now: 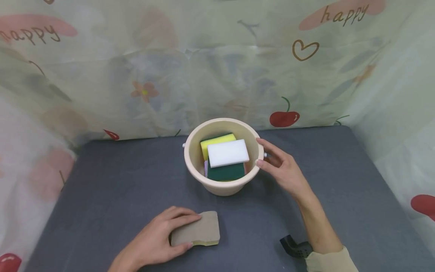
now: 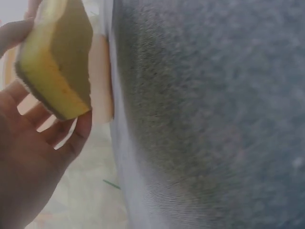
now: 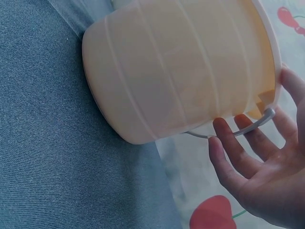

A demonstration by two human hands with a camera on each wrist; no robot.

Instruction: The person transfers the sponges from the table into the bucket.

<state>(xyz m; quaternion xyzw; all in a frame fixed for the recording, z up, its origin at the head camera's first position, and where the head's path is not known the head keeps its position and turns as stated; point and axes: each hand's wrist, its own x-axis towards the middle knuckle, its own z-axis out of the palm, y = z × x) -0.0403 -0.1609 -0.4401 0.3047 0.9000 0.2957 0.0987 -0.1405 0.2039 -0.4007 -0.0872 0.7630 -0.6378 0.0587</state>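
Observation:
My left hand [image 1: 159, 236] grips a sponge [image 1: 200, 230] with a grey-brown face and a yellow foam layer, thumb on one side and fingers on the other. In the left wrist view the held sponge [image 2: 57, 62] is apart from the table surface. A cream bucket [image 1: 222, 189] stands upright beyond it. My right hand [image 1: 283, 168] holds the bucket's right rim, with thumb and forefinger at the edge; other fingers [image 3: 238, 155] lie by the outer wall and the thin grey handle [image 3: 248, 129]. Inside the bucket are a white sponge [image 1: 228, 153], a yellow sponge [image 1: 219, 140] and a dark green pad [image 1: 225, 172].
A dark grey cloth-covered table [image 1: 119, 189] lies under everything. A printed curtain [image 1: 204, 75] hangs along the back and sides. Near my right forearm is a black curved device [image 1: 295, 247].

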